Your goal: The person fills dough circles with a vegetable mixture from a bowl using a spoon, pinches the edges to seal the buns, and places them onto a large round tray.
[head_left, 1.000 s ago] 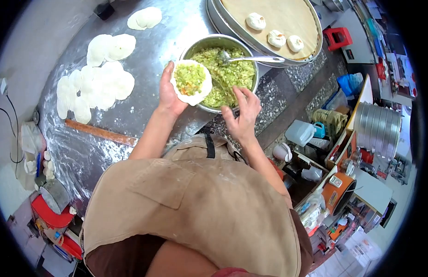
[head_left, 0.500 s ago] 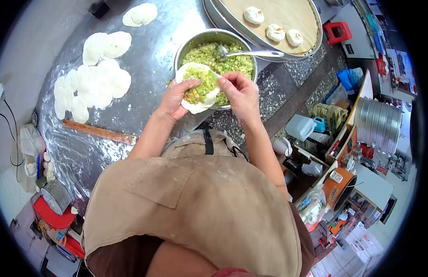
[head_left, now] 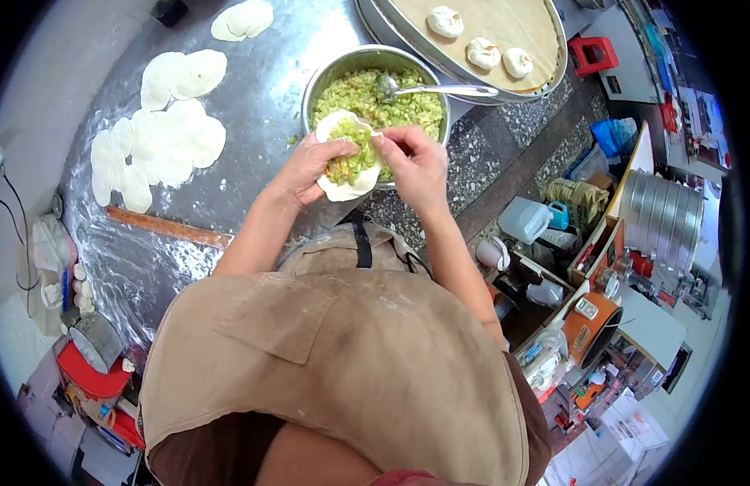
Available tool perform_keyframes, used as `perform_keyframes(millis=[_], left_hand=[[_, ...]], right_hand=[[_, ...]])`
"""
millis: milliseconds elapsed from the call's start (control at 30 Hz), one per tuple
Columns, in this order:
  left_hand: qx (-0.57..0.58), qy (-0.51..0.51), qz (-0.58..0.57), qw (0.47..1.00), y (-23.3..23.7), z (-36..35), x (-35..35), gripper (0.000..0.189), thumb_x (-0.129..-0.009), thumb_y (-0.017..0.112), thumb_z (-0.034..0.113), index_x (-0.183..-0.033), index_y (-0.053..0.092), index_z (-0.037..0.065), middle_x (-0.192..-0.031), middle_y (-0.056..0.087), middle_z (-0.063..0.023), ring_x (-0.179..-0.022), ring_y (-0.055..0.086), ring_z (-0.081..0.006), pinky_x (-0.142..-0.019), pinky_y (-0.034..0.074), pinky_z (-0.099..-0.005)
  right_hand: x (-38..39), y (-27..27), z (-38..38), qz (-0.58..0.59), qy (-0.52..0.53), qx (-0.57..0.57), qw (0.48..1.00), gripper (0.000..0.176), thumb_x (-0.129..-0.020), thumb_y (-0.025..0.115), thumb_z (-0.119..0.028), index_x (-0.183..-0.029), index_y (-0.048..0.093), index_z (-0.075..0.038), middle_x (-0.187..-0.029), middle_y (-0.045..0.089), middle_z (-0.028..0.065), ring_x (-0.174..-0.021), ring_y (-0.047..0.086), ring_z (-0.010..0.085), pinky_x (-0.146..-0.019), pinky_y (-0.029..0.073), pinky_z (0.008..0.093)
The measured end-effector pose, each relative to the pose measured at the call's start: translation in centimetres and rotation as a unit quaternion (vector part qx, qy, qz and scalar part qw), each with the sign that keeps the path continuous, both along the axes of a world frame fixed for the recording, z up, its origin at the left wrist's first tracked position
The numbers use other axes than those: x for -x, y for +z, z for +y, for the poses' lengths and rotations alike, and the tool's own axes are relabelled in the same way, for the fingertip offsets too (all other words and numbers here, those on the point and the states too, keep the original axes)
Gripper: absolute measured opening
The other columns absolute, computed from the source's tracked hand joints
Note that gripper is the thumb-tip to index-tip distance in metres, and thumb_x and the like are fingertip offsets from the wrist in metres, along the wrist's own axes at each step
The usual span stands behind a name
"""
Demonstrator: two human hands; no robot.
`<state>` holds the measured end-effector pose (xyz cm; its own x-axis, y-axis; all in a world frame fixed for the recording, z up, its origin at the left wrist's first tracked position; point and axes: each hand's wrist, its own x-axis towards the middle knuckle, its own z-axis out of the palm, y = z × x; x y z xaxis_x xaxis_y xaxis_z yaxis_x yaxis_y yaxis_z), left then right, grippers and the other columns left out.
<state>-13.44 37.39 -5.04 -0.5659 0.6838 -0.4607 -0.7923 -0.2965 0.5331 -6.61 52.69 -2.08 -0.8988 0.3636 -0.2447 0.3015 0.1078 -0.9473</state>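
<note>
A dough wrapper heaped with chopped green filling is held up over the near rim of a metal bowl. My left hand cradles it from the left, thumb lying over the filling. With thumb and fingers closed, my right hand pinches the wrapper's right edge. More green filling fills the bowl, where a metal spoon rests with its handle across the right rim. On the left, several flat dough wrappers lie overlapping on the metal table.
Three shaped buns sit on the lined round tray at the back right. A wooden stick lies on the floured metal table. A red stool and a plastic jug stand to the right.
My right hand has shifted slightly left along the wrapper's edge, and the wrapper looks more gathered and narrower. My left hand keeps holding it. The whole view has shifted a little.
</note>
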Motion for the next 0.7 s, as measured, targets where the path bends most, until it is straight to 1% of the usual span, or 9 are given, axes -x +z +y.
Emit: perform_keyframes(millis=[67, 133, 200, 267, 300, 433, 567, 667, 700], left_hand=[[0.005, 0.005, -0.006, 1.000, 0.3, 0.0, 0.1, 0.039, -0.078, 0.056, -0.003, -0.116, 0.049, -0.001, -0.104, 0.060, -0.0108, -0.090, 0.063, -0.0194, -0.076, 0.056, -0.0328], [0.008, 0.007, -0.011, 1.000, 0.3, 0.0, 0.3, 0.038, -0.077, 0.056, -0.003, -0.114, 0.051, -0.001, -0.101, 0.061, -0.0109, -0.085, 0.064, -0.0192, -0.074, 0.056, -0.0320], [0.020, -0.038, -0.002, 0.999, 0.1, -0.3, 0.6, 0.038, -0.077, 0.057, -0.002, -0.114, 0.051, -0.001, -0.097, 0.062, -0.0105, -0.083, 0.064, -0.0178, -0.070, 0.056, -0.0309], [0.036, -0.041, 0.007, 0.998, 0.1, -0.1, 0.8, 0.037, -0.077, 0.057, -0.001, -0.113, 0.051, -0.001, -0.095, 0.062, -0.0101, -0.082, 0.064, -0.0170, -0.069, 0.056, -0.0301], [0.056, -0.045, 0.014, 0.997, 0.0, -0.1, 0.8, 0.035, -0.077, 0.057, 0.000, -0.112, 0.051, -0.001, -0.094, 0.062, -0.0096, -0.081, 0.064, -0.0162, -0.069, 0.056, -0.0292], [0.064, -0.078, 0.060, 0.993, 0.0, -0.1, 1.0, 0.034, -0.078, 0.057, 0.002, -0.112, 0.052, -0.001, -0.096, 0.062, -0.0092, -0.081, 0.064, -0.0157, -0.071, 0.056, -0.0279], [0.009, -0.047, -0.007, 0.999, 0.7, -0.3, 2.1, 0.032, -0.084, 0.056, 0.008, -0.115, 0.051, -0.001, -0.102, 0.062, -0.0102, -0.085, 0.064, -0.0151, -0.073, 0.055, -0.0275], [0.015, -0.045, 0.003, 0.999, 0.4, 0.1, 2.3, 0.030, -0.089, 0.055, 0.012, -0.115, 0.053, -0.003, -0.104, 0.062, -0.0109, -0.088, 0.064, -0.0142, -0.073, 0.055, -0.0274], [0.053, -0.051, 0.037, 0.997, 0.3, 0.3, 2.4, 0.029, -0.088, 0.055, 0.012, -0.113, 0.055, -0.003, -0.102, 0.063, -0.0108, -0.087, 0.064, -0.0138, -0.072, 0.055, -0.0269]], right_hand=[[-0.2, 0.4, -0.2, 0.141, 0.017, -0.205, 0.968, 0.016, -0.078, 0.069, -0.014, -0.088, 0.068, -0.001, -0.068, 0.059, 0.0054, -0.061, 0.057, 0.0140, -0.059, 0.046, 0.0274], [0.3, 0.2, -0.3, 0.115, 0.009, -0.184, 0.976, 0.014, -0.077, 0.069, -0.014, -0.085, 0.068, -0.002, -0.068, 0.059, 0.0063, -0.060, 0.057, 0.0160, -0.058, 0.046, 0.0284], [0.3, 0.1, -0.2, 0.088, 0.001, -0.163, 0.983, 0.013, -0.076, 0.069, -0.014, -0.083, 0.068, -0.003, -0.069, 0.059, 0.0073, -0.059, 0.057, 0.0179, -0.057, 0.046, 0.0293], [0.2, 0.1, 0.1, 0.102, 0.055, -0.237, 0.964, 0.013, -0.076, 0.069, -0.014, -0.080, 0.067, -0.001, -0.071, 0.060, 0.0090, -0.059, 0.057, 0.0180, -0.058, 0.046, 0.0299], [0.2, 0.4, -0.2, 0.112, 0.036, -0.219, 0.969, 0.014, -0.076, 0.069, -0.013, -0.080, 0.067, 0.000, -0.071, 0.060, 0.0093, -0.060, 0.057, 0.0173, -0.058, 0.046, 0.0295], [0.6, -0.4, 0.2, 0.086, 0.044, -0.197, 0.976, 0.013, -0.077, 0.068, -0.013, -0.080, 0.066, 0.000, -0.073, 0.061, 0.0086, -0.060, 0.058, 0.0152, -0.058, 0.047, 0.0271], [-0.1, -0.4, 0.4, 0.038, -0.032, -0.123, 0.991, 0.014, -0.078, 0.068, -0.013, -0.081, 0.066, 0.000, -0.074, 0.063, 0.0075, -0.061, 0.057, 0.0129, -0.058, 0.046, 0.0253], [0.7, -0.8, 0.4, 0.069, -0.018, -0.131, 0.989, 0.011, -0.077, 0.069, -0.010, -0.080, 0.066, 0.000, -0.073, 0.062, 0.0073, -0.060, 0.057, 0.0130, -0.057, 0.046, 0.0247], [0.7, -0.8, 0.6, 0.067, -0.001, -0.168, 0.983, 0.011, -0.077, 0.069, -0.010, -0.080, 0.066, 0.000, -0.073, 0.062, 0.0079, -0.061, 0.057, 0.0137, -0.057, 0.046, 0.0254]])
